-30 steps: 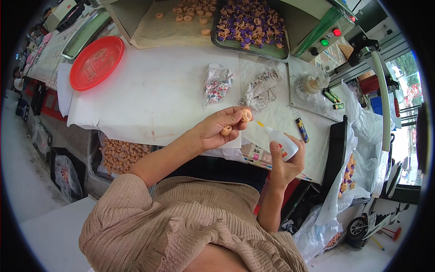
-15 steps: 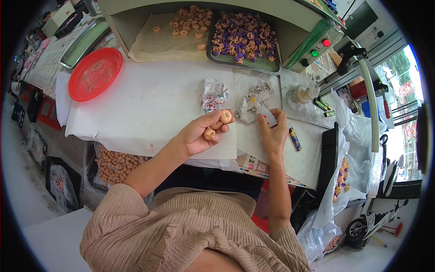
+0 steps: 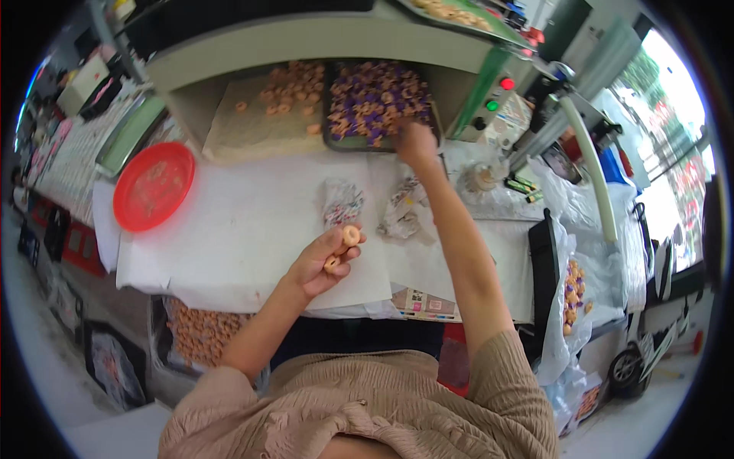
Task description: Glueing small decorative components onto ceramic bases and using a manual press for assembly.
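Note:
In my left hand (image 3: 312, 266) are a few small tan ring-shaped wooden-looking pieces (image 3: 351, 236), the fingers closed round them above the white-covered table. My right hand (image 3: 415, 144) reaches out to the near right corner of a dark tray (image 3: 336, 145). That tray is heaped with small purple-and-tan pieces (image 3: 375, 96). Motion blurs the right fingers, and whether they hold a piece does not show. Between the hands and the tray lie a crumpled, colour-flecked wrapper (image 3: 342, 200) and a crumpled whitish bundle (image 3: 401, 210), partly behind my right forearm.
Tan rings (image 3: 294, 88) lie on brown paper beside the tray, under a metal housing (image 3: 321, 46) with lit buttons. A red round tray (image 3: 154, 187) sits at the left. Right of the table, a plastic-lined black bin (image 3: 544, 283) holds more pieces. Below left is a crate of rings (image 3: 205, 333).
My right hand has gone from a small white bottle near the whitish bundle up to the tray. My left hand still holds the rings. The whole view has shifted.

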Demonstrator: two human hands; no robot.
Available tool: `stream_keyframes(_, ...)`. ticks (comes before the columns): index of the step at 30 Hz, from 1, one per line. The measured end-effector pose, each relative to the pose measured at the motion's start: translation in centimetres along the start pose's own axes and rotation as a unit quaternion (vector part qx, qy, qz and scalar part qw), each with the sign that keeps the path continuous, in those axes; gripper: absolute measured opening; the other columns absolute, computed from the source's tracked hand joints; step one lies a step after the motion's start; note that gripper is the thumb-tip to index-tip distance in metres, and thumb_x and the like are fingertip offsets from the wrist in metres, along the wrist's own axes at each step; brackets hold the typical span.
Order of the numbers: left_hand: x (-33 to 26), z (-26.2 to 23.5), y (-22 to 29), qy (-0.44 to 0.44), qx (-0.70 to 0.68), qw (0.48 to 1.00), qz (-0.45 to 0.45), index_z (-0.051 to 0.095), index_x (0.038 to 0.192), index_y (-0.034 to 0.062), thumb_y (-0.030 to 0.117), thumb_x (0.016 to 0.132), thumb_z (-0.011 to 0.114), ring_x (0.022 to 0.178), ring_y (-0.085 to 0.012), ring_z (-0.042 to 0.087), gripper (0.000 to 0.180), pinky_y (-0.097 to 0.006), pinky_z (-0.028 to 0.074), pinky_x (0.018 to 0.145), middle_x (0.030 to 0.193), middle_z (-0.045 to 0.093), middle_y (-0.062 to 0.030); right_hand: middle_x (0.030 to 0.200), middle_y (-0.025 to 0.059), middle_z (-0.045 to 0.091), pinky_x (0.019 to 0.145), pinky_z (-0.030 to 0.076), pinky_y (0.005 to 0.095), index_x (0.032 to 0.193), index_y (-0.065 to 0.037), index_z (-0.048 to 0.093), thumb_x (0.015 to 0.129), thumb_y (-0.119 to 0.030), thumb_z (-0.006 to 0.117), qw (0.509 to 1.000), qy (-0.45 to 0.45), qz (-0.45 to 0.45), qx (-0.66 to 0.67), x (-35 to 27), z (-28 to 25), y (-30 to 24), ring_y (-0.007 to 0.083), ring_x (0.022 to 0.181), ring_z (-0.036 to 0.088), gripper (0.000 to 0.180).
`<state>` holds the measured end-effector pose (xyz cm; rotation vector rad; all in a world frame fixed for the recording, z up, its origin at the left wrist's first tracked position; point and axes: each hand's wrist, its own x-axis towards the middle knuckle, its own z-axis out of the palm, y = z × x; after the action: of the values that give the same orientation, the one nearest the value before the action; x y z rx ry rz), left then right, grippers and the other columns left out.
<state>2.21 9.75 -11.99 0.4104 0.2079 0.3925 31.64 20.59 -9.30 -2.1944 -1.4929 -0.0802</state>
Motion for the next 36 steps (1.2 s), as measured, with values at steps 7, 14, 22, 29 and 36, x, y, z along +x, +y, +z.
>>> stream_keyframes(7, 1.2, 1.0, -0.9, -0.001, -0.046, 0.998, 0.033, 0.051, 0.128, 0.0109, 0.020, 0.092, 0.062, 0.087, -0.0115, 0.057, 0.038, -0.015, 0.043, 0.052, 0.111, 0.058, -0.0089, 0.093, 0.0165, 0.066, 0.076, 0.052, 0.0390, 0.101, -0.009, 0.069, 0.077, -0.012, 0.066, 0.982, 0.053, -0.094, 0.156, -0.7, -2.8, 1.0, 0.0336, 0.084, 0.064, 0.025)
stream_keyframes(14, 1.1, 0.3, -0.7, 0.041, 0.032, 0.998, 0.037, 0.048, 0.131, 0.0072, 0.013, 0.093, 0.060, 0.088, -0.0093, 0.059, 0.040, -0.015, 0.045, 0.053, 0.112, 0.058, -0.0061, 0.096, 0.0045, 0.063, 0.074, 0.050, 0.0240, 0.103, 0.000, 0.066, 0.084, -0.008, 0.069, 0.902, -0.074, 0.019, 0.426, -17.4, -9.6, -2.8, 0.0095, 0.086, 0.062, 0.021)
stream_keyframes(22, 0.2, -0.5, -3.8, 0.008, 0.071, 0.997, 0.007, 0.053, 0.124, 0.0035, 0.016, 0.093, 0.061, 0.083, -0.0064, 0.058, 0.035, -0.016, 0.044, 0.052, 0.104, 0.060, -0.0026, 0.095, 0.0056, 0.063, 0.076, 0.050, 0.0216, 0.105, 0.005, 0.065, 0.084, 0.002, 0.067, 0.846, -0.078, 0.045, 0.526, -26.6, -8.0, -3.6, 0.0112, 0.085, 0.064, 0.021)
stream_keyframes(29, -0.6, 0.6, -5.6, 0.035, 0.117, 0.992, 0.007, 0.059, 0.115, 0.0010, 0.011, 0.089, 0.066, 0.073, -0.0072, 0.058, 0.029, -0.018, 0.044, 0.048, 0.093, 0.063, -0.0043, 0.090, 0.0073, 0.064, 0.071, 0.050, 0.0222, 0.103, 0.004, 0.068, 0.083, 0.000, 0.070, 0.901, -0.041, -0.020, 0.432, -27.7, -8.3, -3.0, 0.0109, 0.078, 0.062, 0.021)
stream_keyframes(36, -0.4, 1.6, -6.2, 0.064, 0.171, 0.983, 0.034, 0.063, 0.105, 0.0007, 0.008, 0.086, 0.068, 0.066, -0.0077, 0.059, 0.021, -0.018, 0.044, 0.046, 0.085, 0.064, -0.0056, 0.085, 0.0080, 0.064, 0.064, 0.050, 0.0218, 0.102, 0.004, 0.069, 0.083, 0.000, 0.069, 0.909, -0.057, -0.048, 0.410, -27.2, -8.5, -2.5, 0.0124, 0.071, 0.062, 0.019)
